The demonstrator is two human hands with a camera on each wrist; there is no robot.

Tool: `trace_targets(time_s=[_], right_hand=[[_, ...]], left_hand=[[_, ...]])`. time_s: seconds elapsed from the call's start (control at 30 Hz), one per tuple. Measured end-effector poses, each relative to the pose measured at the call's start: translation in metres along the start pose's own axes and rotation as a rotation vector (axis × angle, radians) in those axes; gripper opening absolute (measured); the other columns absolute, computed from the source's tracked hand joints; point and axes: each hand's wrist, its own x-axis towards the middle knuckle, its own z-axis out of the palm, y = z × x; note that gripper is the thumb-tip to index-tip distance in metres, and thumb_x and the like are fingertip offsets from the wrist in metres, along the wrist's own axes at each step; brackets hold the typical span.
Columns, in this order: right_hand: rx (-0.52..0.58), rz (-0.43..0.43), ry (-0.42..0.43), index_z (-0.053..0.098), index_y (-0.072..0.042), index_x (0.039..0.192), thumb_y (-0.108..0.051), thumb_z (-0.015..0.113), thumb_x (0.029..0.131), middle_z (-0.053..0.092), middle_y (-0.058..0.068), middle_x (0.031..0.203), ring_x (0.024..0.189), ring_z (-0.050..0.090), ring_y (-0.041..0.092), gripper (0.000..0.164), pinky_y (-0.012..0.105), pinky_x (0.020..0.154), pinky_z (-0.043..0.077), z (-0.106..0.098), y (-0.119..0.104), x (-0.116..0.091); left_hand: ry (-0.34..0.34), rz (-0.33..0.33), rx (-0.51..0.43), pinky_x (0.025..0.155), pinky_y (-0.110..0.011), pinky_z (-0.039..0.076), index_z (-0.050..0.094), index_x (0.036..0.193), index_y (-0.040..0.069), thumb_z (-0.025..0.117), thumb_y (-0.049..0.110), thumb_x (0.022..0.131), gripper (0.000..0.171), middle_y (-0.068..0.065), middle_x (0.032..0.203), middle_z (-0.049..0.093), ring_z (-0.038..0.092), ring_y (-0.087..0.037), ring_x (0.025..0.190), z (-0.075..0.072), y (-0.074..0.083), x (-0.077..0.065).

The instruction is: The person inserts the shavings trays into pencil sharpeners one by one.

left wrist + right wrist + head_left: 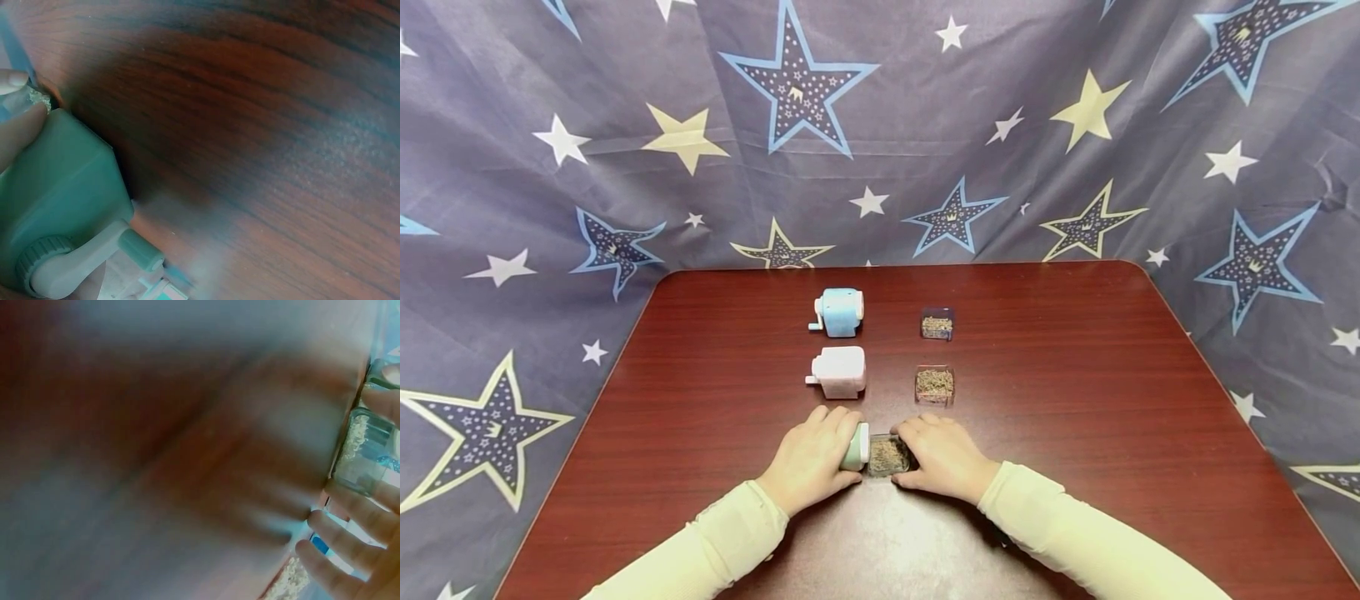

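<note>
My left hand [815, 460] grips a green crank pencil sharpener [69, 181] low on the table; its grey crank with a green knob shows in the left wrist view. In the head view the sharpener's white end [865, 442] faces right. Right beside that end is a clear shavings drawer [888, 457] with pencil shavings inside. My right hand [946, 457] holds the drawer between thumb and fingers; in the right wrist view the drawer's clear wall [356, 478] shows between them. The palm hides the drawer's right end.
Behind my hands stand a pink crank sharpener [841, 372] and a blue one [841, 312]. To their right lie two more clear drawers of shavings, a nearer one [935, 385] and a farther one [937, 325]. A star-patterned cloth [880, 150] hangs past the wooden table's [1075, 375] far edge.
</note>
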Motion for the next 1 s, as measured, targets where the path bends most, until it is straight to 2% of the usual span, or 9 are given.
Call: trace_targets(time_s=[0.57,1.0], right_hand=[[0.031,0.006,-0.017,0.061,-0.010,0.125,-0.054,0.073,0.080,0.068,0.004,0.116,0.106,0.063,0.022,0.064,0.041,0.091,0.053,0.002,-0.009,0.007],[0.017,0.006,-0.018,0.062,-0.013,0.122,-0.054,0.073,0.080,0.069,0.000,0.112,0.101,0.062,0.019,0.060,0.038,0.086,0.054,0.001,-0.011,0.011]], left_hand=[[0.019,0.005,0.002,0.066,-0.035,0.053,0.057,0.116,0.011,0.093,0.041,0.056,0.076,-0.002,0.103,0.062,0.054,-0.022,0.088,0.002,-0.001,-0.001],[-0.006,-0.005,-0.003,0.066,-0.035,0.053,0.056,0.115,0.011,0.092,0.041,0.058,0.074,-0.002,0.103,0.062,0.054,-0.022,0.088,0.003,-0.001,0.000]])
